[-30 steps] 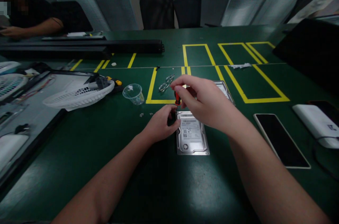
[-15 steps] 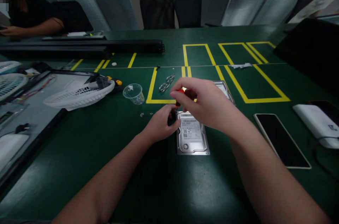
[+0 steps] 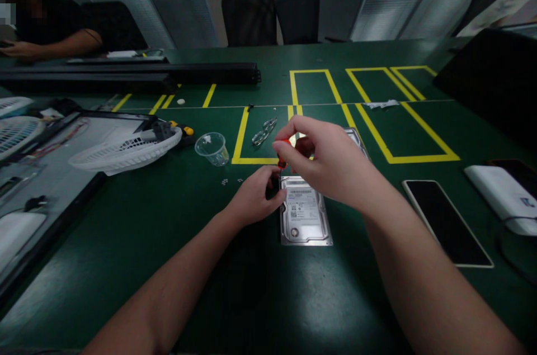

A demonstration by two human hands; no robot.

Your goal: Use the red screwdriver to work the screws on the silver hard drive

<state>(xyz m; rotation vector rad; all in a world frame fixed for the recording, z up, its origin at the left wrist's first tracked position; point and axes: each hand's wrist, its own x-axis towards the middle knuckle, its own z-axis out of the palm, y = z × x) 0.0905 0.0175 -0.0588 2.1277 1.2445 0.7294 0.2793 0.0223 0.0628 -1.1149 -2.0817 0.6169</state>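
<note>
Right hand gripping a red-and-black screwdriver, upright at the far-left corner of a hard drive flat on the surface. Since half a second ago it has risen slightly; the drive stayed put, suggesting turning in place. Left hand curled at the drive's edge, grip indeterminable.

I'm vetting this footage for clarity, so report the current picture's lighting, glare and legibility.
Head view: dim overall, with a pale glare patch on the green table, nearer the camera than the hard drive; head view: fine print on the drive's label is illegible; head view: the right hand partly hides the red screwdriver.
</note>
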